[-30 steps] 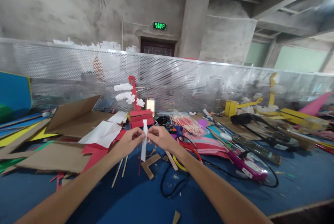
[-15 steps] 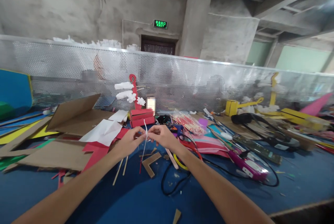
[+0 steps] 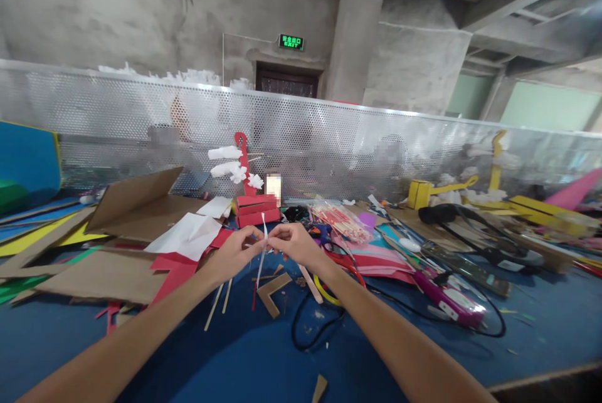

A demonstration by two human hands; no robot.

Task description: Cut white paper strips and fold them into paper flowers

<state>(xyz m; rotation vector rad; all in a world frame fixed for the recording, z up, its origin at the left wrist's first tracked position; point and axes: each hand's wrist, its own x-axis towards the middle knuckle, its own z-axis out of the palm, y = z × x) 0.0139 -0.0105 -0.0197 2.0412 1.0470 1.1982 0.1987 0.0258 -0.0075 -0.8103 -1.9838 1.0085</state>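
A thin white strip (image 3: 261,265), seemingly paper, runs nearly upright between my hands, its upper end above my fingers and its lower end hanging toward the table. My left hand (image 3: 237,249) pinches it from the left. From the right, the thumb and fingertips of my right hand (image 3: 296,245) close on the same strip. The fingertips almost meet, so the exact grip is partly hidden. Just beyond stands a red box-like piece (image 3: 256,210) with a red upright (image 3: 244,168) bearing white cloud-like shapes (image 3: 226,169).
Brown cardboard (image 3: 108,274) and white paper (image 3: 185,234) lie left. Thin wooden sticks (image 3: 214,308) and an L-shaped cardboard piece (image 3: 273,296) are below my hands. To the right are a bag of sticks (image 3: 341,220), a black cable (image 3: 301,348) and a purple power strip (image 3: 449,303). Perforated metal screen (image 3: 329,140) stands behind.
Both hands stay almost in place, still pinching the white strip, which has turned slightly and shows a broader face. The whole view has shifted a little.
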